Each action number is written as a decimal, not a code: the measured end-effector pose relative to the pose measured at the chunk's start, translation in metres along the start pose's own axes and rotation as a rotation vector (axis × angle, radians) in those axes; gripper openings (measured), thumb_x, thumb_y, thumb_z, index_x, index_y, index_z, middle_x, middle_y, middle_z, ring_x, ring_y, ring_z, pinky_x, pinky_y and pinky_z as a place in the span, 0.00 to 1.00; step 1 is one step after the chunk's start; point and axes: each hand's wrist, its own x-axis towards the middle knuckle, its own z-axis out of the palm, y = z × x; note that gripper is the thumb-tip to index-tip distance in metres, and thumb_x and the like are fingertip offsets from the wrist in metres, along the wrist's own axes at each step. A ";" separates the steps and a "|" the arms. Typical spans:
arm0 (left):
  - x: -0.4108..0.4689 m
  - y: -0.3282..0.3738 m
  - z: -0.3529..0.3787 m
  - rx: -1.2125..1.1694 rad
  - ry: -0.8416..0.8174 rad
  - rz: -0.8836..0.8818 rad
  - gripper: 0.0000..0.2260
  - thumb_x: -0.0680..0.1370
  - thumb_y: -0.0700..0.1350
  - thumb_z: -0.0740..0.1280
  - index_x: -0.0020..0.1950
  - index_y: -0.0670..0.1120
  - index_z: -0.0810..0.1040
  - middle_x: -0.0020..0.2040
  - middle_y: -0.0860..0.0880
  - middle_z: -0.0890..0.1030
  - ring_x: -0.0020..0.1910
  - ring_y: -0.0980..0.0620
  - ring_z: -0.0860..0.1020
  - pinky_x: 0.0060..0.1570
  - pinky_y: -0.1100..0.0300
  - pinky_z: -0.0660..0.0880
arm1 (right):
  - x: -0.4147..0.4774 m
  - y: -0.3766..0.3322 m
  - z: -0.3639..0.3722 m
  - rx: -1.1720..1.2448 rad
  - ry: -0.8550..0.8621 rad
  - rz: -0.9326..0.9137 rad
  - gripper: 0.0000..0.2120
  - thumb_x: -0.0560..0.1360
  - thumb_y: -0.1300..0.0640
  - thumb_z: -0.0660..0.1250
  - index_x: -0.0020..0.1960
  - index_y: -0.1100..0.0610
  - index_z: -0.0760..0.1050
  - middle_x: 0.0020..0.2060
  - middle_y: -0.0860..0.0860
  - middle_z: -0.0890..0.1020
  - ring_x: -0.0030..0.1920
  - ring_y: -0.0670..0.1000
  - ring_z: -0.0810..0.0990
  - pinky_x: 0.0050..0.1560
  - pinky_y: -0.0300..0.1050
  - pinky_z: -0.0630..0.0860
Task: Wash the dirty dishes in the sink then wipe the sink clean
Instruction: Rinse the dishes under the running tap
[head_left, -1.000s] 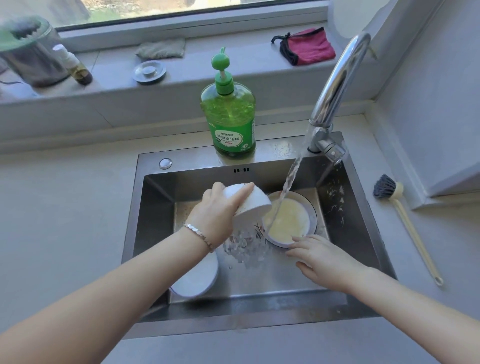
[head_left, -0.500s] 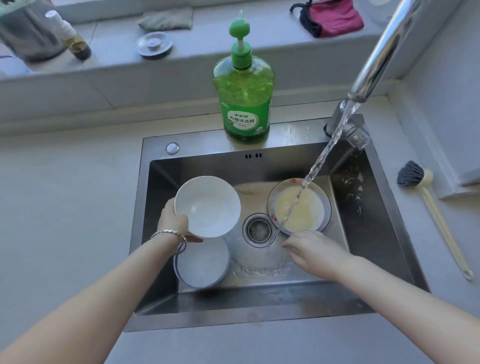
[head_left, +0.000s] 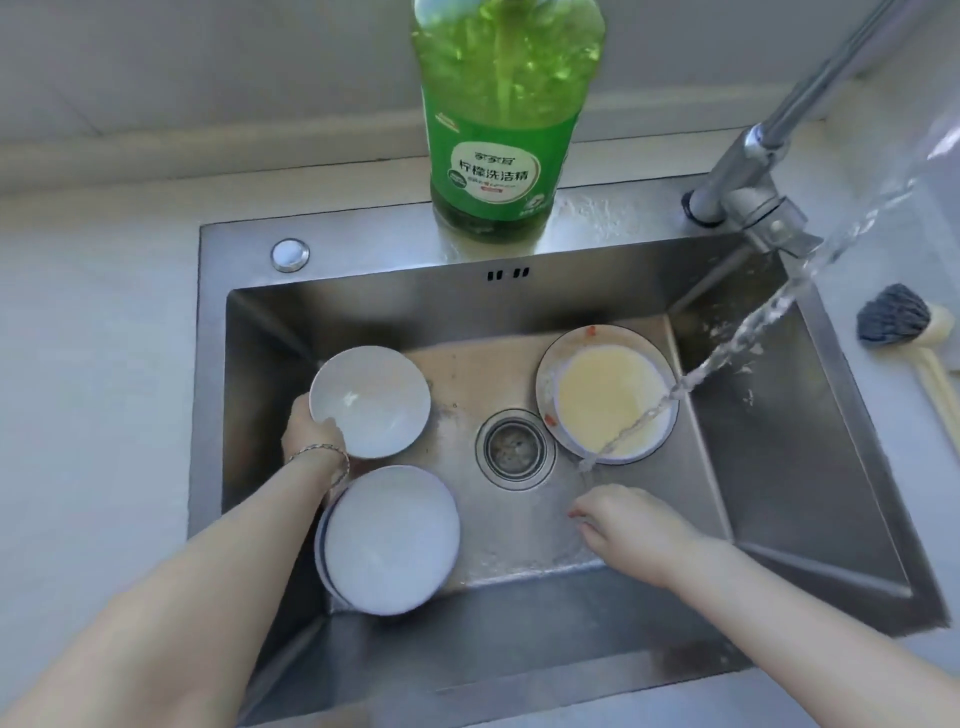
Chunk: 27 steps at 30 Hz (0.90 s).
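In the steel sink (head_left: 810, 467), my left hand (head_left: 311, 431) grips a small white bowl (head_left: 371, 400) by its rim, mouth up, at the left side. Just in front of it lie stacked white plates (head_left: 389, 538). A dirty plate (head_left: 605, 395) filled with yellowish water sits right of the drain (head_left: 515, 449). Water from the faucet (head_left: 753, 171) streams past that plate's rim onto the sink floor. My right hand (head_left: 628, 527) rests fingers-down on the wet floor in front of the dirty plate, holding nothing.
A green dish-soap bottle (head_left: 498, 119) stands on the sink's back ledge. A dish brush (head_left: 904, 327) lies on the counter at the right. A round button (head_left: 290, 254) sits on the ledge at the left.
My left hand tipped the white bowl out, turned it upright and carried it to the sink's left side. My right hand drew back from the dirty plate. The view moved closer and lower.
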 end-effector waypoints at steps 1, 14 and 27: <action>0.002 -0.003 0.003 0.014 -0.017 0.002 0.16 0.77 0.36 0.58 0.65 0.44 0.70 0.61 0.39 0.75 0.59 0.37 0.72 0.55 0.49 0.70 | 0.003 -0.002 0.001 0.002 -0.009 0.006 0.16 0.78 0.55 0.55 0.63 0.52 0.73 0.62 0.52 0.77 0.62 0.54 0.73 0.59 0.45 0.70; -0.020 0.012 0.005 0.426 -0.146 -0.068 0.27 0.76 0.38 0.62 0.71 0.39 0.55 0.68 0.35 0.64 0.64 0.36 0.67 0.60 0.47 0.66 | 0.016 0.007 -0.007 -0.057 0.048 0.087 0.15 0.77 0.55 0.56 0.61 0.52 0.74 0.59 0.52 0.78 0.59 0.55 0.75 0.55 0.46 0.71; -0.124 0.031 0.018 0.549 -0.465 0.354 0.14 0.77 0.41 0.58 0.62 0.46 0.74 0.58 0.44 0.79 0.55 0.46 0.76 0.51 0.62 0.69 | 0.031 0.046 -0.011 -0.377 0.114 0.135 0.10 0.60 0.63 0.74 0.41 0.61 0.79 0.39 0.56 0.80 0.41 0.54 0.79 0.36 0.42 0.71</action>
